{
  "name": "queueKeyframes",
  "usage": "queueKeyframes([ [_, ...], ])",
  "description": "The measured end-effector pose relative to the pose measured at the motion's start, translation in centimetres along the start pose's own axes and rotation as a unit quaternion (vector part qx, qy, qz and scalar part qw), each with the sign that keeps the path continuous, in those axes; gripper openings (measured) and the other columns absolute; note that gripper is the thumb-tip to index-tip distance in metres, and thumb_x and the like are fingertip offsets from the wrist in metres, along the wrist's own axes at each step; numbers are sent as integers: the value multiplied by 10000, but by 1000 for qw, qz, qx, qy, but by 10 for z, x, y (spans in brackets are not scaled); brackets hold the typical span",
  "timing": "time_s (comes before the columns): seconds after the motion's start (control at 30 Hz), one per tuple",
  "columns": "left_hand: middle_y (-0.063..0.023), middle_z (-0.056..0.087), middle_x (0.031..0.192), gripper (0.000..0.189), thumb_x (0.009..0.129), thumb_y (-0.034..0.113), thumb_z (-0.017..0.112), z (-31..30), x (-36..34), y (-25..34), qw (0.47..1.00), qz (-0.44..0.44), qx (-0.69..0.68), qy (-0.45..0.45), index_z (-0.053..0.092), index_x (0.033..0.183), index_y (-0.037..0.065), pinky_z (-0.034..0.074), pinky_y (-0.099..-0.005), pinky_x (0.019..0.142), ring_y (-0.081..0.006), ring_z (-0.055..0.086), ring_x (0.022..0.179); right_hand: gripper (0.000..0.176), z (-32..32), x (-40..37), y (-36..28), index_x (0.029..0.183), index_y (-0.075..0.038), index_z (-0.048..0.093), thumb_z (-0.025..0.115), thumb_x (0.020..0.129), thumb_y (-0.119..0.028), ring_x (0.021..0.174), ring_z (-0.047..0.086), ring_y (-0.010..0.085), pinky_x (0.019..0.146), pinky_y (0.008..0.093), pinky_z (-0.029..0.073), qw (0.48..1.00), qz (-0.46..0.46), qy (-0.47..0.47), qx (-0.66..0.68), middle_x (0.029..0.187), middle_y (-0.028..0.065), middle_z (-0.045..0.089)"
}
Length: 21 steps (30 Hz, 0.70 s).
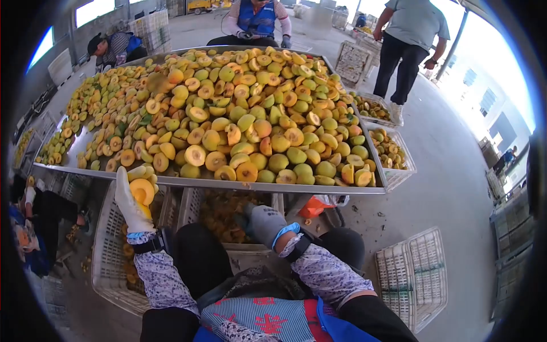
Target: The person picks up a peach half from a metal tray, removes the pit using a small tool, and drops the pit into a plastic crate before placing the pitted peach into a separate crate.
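Observation:
My left hand (131, 202), in a pale glove, is raised at the metal table's front edge. Its fingers close around apricot halves (142, 192), one showing its cut orange face with the hollow of the pit. My right hand (265, 223), in a grey glove with darker fingertips, hangs over a crate (191, 205) under the table. Its fingers are blurred, and whether they hold anything I cannot make out. Brownish-yellow pieces (225, 208) lie in that crate. A heap of halved apricots (228, 122), some cut side up, covers much of the table (273, 187).
A white crate (105, 273) with apricot pieces stands below my left hand. Crates (413, 279) stand on the floor at right, and filled crates (393, 151) beside the table. A red bag (313, 206) lies underneath. A person (256, 20) sits opposite; another (407, 48) stands at right.

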State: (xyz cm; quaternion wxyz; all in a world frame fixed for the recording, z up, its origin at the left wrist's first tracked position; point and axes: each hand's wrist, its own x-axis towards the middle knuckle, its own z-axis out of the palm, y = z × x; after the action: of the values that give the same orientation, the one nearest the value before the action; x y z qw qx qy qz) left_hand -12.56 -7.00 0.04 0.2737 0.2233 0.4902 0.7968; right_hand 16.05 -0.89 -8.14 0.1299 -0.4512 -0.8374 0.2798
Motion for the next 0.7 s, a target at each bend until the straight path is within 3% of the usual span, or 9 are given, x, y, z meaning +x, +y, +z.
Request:
queueKeyframes([
  [0.07,-114,715,980,424,992,383,605,-71,40,-16,973,47,221,36,681,1091,-22,563,-323,695,-209,700,824,382,-4,4,-2,1094,-59,661,589,973,-414,885,681,441,772,533,529,1000,11,3,-13,923,248,709],
  [0.13,-126,720,1044,375,969,281,636,-67,31,-1,898,39,424,106,685,1141,-48,538,-315,816,-232,693,906,390,-7,4,-7,1064,-57,672,589,971,-427,872,682,442,771,532,530,1000,5,-4,-14,916,245,711],
  [0.2,-135,723,1056,349,964,271,643,-65,37,-16,788,252,549,120,698,1100,-45,509,-320,893,-220,679,938,387,0,6,-7,1049,-64,683,587,970,-430,866,684,436,759,532,533,1000,3,-12,-7,916,240,712],
  [0.3,-121,739,964,294,967,237,650,19,8,-20,927,138,346,-53,710,1095,-21,518,-324,835,-195,677,862,383,9,4,-8,1031,-72,696,585,969,-433,866,687,427,749,531,538,999,-7,-33,4,916,234,712],
  [0.37,-123,744,927,197,932,206,679,67,-1,-44,845,300,420,-139,731,1031,43,543,-350,798,-248,703,825,354,8,4,-8,1000,-83,709,597,959,-416,863,690,415,745,523,547,999,12,-28,-28,914,225,713],
  [0.4,-124,744,920,160,914,195,692,91,-7,-61,796,381,435,-177,737,1002,69,550,-361,802,-277,710,838,335,6,0,-1,964,-73,710,626,933,-397,868,696,406,758,515,553,998,-58,-22,-25,913,221,716],
  [0.53,-74,722,1020,261,804,223,715,160,-37,-88,732,361,476,-328,721,1042,116,524,-416,887,-304,661,999,256,8,-1,7,990,-28,676,644,908,-269,836,693,409,721,494,553,995,-34,-87,-21,864,226,703],
  [0.6,-80,705,1080,336,760,217,700,167,-39,-96,659,340,569,-355,709,1077,105,487,-432,936,-298,614,1113,191,30,11,30,938,-43,695,636,892,-219,783,700,373,698,454,566,979,-150,-66,-125,813,215,691],
  [0.7,-50,683,1075,306,745,226,697,166,-36,-106,623,335,604,-367,698,1030,115,473,-468,928,-305,560,1151,257,33,-3,33,860,-28,714,632,906,-267,751,694,388,691,460,566,984,-133,-84,-86,791,222,688],
])
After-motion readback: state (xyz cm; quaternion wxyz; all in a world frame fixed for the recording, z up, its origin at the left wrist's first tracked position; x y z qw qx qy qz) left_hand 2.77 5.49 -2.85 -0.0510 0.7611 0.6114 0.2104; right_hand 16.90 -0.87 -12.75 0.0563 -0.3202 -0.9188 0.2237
